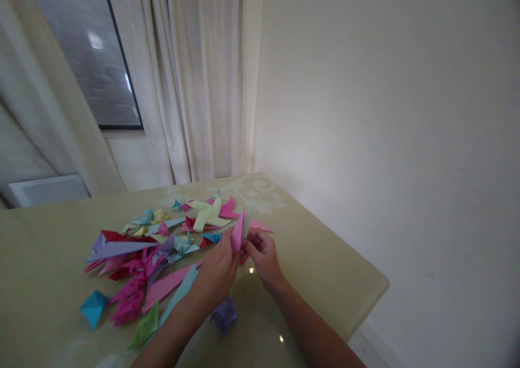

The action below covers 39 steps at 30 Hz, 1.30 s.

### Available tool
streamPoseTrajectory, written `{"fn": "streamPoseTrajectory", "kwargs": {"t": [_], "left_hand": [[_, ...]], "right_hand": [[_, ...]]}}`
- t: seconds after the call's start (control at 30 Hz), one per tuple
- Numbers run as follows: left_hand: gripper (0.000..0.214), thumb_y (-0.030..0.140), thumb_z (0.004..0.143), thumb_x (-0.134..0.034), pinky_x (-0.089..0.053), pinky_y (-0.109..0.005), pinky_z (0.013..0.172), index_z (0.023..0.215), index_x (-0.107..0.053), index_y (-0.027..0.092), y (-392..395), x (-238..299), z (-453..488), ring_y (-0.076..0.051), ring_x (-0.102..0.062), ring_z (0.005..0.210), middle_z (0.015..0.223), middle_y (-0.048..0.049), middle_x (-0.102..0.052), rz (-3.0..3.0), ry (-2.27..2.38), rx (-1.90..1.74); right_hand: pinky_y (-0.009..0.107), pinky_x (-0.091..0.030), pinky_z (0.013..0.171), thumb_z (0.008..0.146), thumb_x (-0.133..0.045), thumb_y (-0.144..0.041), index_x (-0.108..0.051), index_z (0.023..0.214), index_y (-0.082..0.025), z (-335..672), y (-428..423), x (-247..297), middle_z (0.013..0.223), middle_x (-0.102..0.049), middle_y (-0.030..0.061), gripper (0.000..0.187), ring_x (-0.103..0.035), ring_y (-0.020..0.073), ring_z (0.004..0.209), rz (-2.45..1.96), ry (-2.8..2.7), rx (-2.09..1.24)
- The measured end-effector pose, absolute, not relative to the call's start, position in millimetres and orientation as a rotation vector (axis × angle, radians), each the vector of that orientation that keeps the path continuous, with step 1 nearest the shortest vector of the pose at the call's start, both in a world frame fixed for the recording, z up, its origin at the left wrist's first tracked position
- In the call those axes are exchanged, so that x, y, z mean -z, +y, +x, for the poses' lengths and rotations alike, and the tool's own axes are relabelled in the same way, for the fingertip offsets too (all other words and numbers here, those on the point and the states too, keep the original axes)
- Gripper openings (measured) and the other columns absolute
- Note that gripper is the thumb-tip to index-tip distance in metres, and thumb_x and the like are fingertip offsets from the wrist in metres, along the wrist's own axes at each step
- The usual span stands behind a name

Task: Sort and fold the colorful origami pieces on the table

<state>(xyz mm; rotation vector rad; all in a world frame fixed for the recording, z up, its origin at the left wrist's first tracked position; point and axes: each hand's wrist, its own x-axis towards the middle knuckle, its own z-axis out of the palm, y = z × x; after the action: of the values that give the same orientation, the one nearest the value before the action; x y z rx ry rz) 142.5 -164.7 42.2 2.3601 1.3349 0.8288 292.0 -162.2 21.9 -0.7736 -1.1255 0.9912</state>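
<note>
Two hands meet just right of the paper heap (142,254), both on one pink folded piece (238,234). It stands upright, point up, lifted off the table (333,270) and not touching the heap. The left hand (217,270) clamps its lower left side, thumb and fingers closed on it. The right hand (264,255) has its fingers curled in on the lower right edge and looks pinched shut on it too, though the fingertips are small and partly hidden.

Both hands grip low, likely so the tip and upper creases stay free and in view. Holding it in the air probably gives the fingers access to both faces.

The heap is a loose mix of pink, magenta, purple, teal, yellow and pale green folds, spread flat, probably to keep each one easy to see.

- A blue folded piece (93,307) lies alone, near-left of the heap.
- A green piece (145,327) sits at the heap's near edge.
- A purple piece (225,315) lies near-right of the heap, between the forearms.
- The curtain (195,86) and window (89,48) are well beyond the heap.
</note>
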Motion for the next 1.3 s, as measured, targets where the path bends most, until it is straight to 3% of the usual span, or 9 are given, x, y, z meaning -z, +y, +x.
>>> {"fn": "streamPoseTrajectory", "kwargs": {"t": [0.1,0.2,0.43,0.5,0.57,0.7,0.93,1.07,1.3], "left_hand": [[0.06,0.024,0.105,-0.034,-0.044,-0.047,0.119,0.162,-0.019,0.017,-160.8,-32.7,140.0,-0.029,-0.044,0.152,0.161,-0.0204,-0.046,2.405,1.205,-0.943],[0.063,0.024,0.104,-0.036,-0.041,-0.05,0.122,0.164,-0.019,0.018,-159.3,-29.4,139.1,-0.03,-0.039,0.155,0.163,-0.0206,-0.043,2.386,1.191,-0.919],[0.079,0.031,0.098,-0.055,-0.047,-0.044,0.114,0.165,-0.014,0.017,-164.1,-39.8,140.6,-0.03,-0.056,0.142,0.15,-0.0205,-0.058,2.171,1.142,-0.771],[0.079,0.031,0.096,-0.06,-0.05,-0.042,0.109,0.163,-0.022,0.016,-160.7,-40.5,137.2,-0.03,-0.063,0.131,0.14,-0.018,-0.064,2.179,1.179,-0.701],[0.06,0.026,0.098,-0.055,-0.051,-0.04,0.104,0.155,-0.04,0.016,-153.4,-40.4,133.0,-0.028,-0.068,0.121,0.134,-0.0167,-0.067,2.234,1.276,-0.626],[0.028,0.019,0.101,-0.047,-0.048,-0.038,0.104,0.119,-0.069,0.019,-135.0,-40.8,135.2,-0.027,-0.068,0.118,0.126,-0.0145,-0.072,2.379,1.404,-0.391],[0.029,0.023,0.087,-0.071,-0.047,-0.038,0.104,0.115,-0.07,0.013,-116.9,-38.3,174.1,-0.033,-0.064,0.125,0.127,-0.0194,-0.071,2.373,1.419,-0.299],[0.029,0.016,0.071,-0.08,-0.053,-0.037,0.089,0.099,-0.073,0.015,-109.1,-37.4,172.6,-0.033,-0.072,0.103,0.107,-0.0152,-0.077,2.263,1.418,-0.253],[0.033,0.039,0.1,-0.05,-0.05,-0.04,0.103,0.119,-0.069,0.02,-124.7,-42.8,138.2,-0.028,-0.066,0.116,0.122,-0.0109,-0.074,2.187,1.231,-0.653]], "right_hand": [[0.028,-0.052,0.062,0.084,-0.082,-0.042,-0.071,0.087,-0.022,292.0,-163.4,-22.1,0.076,-0.068,0.0,0.024,-0.063,0.0176,0.067,-0.812,-1.161,-0.956],[0.029,-0.051,0.064,0.09,-0.075,-0.046,-0.075,0.085,-0.021,291.1,-167.2,-24.9,0.077,-0.069,0.0014,0.025,-0.063,0.0183,0.069,-0.856,-1.232,-0.907],[0.029,-0.051,0.067,0.09,-0.076,-0.057,-0.075,0.09,-0.021,294.6,-164.3,-22.9,0.079,-0.069,0.0013,0.036,-0.062,0.0192,0.072,-0.863,-1.267,-0.897],[0.026,-0.048,0.064,0.091,-0.073,-0.058,-0.072,0.088,-0.021,303.3,-156.1,-19.3,0.077,-0.065,0.0007,0.037,-0.057,0.0178,0.07,-0.934,-1.144,-0.785],[0.025,-0.046,0.062,0.091,-0.071,-0.06,-0.07,0.087,-0.021,314.4,-146.9,-15.6,0.077,-0.061,0.0002,0.039,-0.054,0.0174,0.07,-0.993,-0.995,-0.691],[0.027,-0.048,0.069,0.087,-0.072,-0.061,-0.068,0.091,-0.021,332.8,-132.8,-10.0,0.084,-0.062,0.001,0.041,-0.057,0.0185,0.077,-1.003,-0.872,-0.647],[0.031,-0.05,0.075,0.078,-0.076,-0.059,-0.069,0.097,-0.019,346.9,-126.1,-7.9,0.091,-0.067,0.0041,0.045,-0.06,0.0211,0.084,-0.997,-0.78,-0.602],[0.029,-0.048,0.071,0.077,-0.076,-0.056,-0.065,0.092,-0.02,351.9,-125.0,-7.4,0.086,-0.065,0.0027,0.041,-0.058,0.0197,0.079,-1.004,-0.758,-0.593],[0.026,-0.047,0.064,0.08,-0.079,-0.049,-0.063,0.086,-0.021,335.4,-132.5,-10.5,0.079,-0.064,0.0005,0.033,-0.058,0.0171,0.071,-0.953,-0.9,-0.708]]}}
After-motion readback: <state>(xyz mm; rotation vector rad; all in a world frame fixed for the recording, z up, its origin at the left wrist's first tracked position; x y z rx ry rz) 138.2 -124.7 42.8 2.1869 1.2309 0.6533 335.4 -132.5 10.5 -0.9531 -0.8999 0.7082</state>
